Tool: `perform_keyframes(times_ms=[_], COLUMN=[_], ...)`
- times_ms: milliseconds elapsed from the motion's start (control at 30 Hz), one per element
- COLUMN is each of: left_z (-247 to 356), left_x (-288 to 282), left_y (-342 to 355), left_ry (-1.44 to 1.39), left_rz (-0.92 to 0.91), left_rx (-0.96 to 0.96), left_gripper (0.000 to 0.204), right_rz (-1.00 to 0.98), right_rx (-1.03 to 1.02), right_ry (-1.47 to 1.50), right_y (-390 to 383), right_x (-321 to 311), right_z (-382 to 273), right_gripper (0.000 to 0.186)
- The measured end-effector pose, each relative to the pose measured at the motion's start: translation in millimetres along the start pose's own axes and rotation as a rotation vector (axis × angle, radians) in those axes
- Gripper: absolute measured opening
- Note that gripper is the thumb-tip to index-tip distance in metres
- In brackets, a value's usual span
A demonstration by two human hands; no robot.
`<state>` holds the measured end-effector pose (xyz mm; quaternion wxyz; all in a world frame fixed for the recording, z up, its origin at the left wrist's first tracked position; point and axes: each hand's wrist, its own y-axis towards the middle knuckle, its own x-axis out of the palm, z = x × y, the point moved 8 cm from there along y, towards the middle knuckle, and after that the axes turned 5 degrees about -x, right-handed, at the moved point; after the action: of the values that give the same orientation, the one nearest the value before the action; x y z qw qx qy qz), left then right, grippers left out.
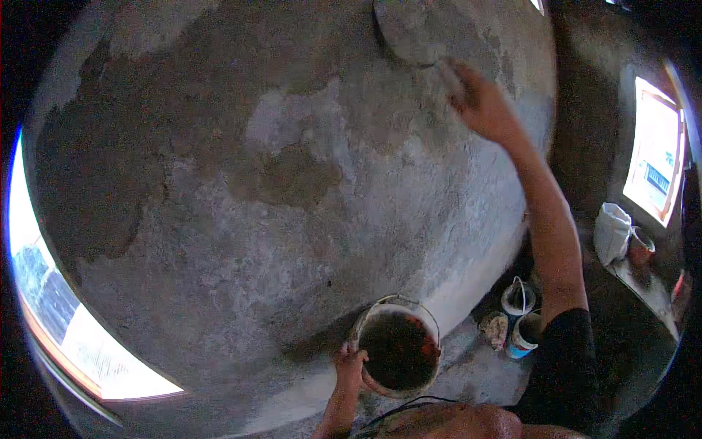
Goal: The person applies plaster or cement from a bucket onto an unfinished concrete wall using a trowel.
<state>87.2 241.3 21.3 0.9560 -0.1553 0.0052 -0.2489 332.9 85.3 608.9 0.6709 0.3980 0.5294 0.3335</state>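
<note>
My left hand (350,361) is closed on the rim of a round bucket (376,385) at the lower middle. A dark mix with reddish marks at its right side fills the bucket, and its thin wire handle stands up behind. High up at the wall (241,161), my right hand (482,102) is wrapped round the grey handle of a trowel-like tool (413,33). Its broad, rounded grey head lies against or close to the wall; motion blur and matching colours hide its exact kind. Darker, damp-looking patches and paler bare areas mark the wall.
Several small pails (518,296) stand on the floor at right, beside a crumpled pale bundle (494,329). A white sack (613,233) and a reddish pot (642,245) sit below a bright window (654,154). Another bright opening (80,329) borders the wall at lower left.
</note>
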Motion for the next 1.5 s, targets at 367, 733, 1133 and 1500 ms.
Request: perform_keyframes(times_ms=[367, 733, 1133, 1500], left_z=[-32, 53, -58, -62], left_x=[3, -3, -30, -51], left_y=[26, -45, 17, -7], left_ry=[0.066, 0.155, -0.077, 0.13], left_rz=[-0.071, -0.093, -0.175, -0.126], left_rx=[-0.037, -0.124, -0.222, 0.076], left_gripper=[0.029, 0.045, 0.05, 0.026], right_rz=[0.042, 0.202, 0.144, 0.049], right_rx=[0.082, -0.023, 0.041, -0.104], right_ry=[-0.116, -0.222, -0.06, -0.021], right_y=[28, 34, 3, 0], right_x=[39, -2, 1, 30], right_z=[-10, 48, -45, -44], right_gripper=[0.059, 0.062, 0.062, 0.058])
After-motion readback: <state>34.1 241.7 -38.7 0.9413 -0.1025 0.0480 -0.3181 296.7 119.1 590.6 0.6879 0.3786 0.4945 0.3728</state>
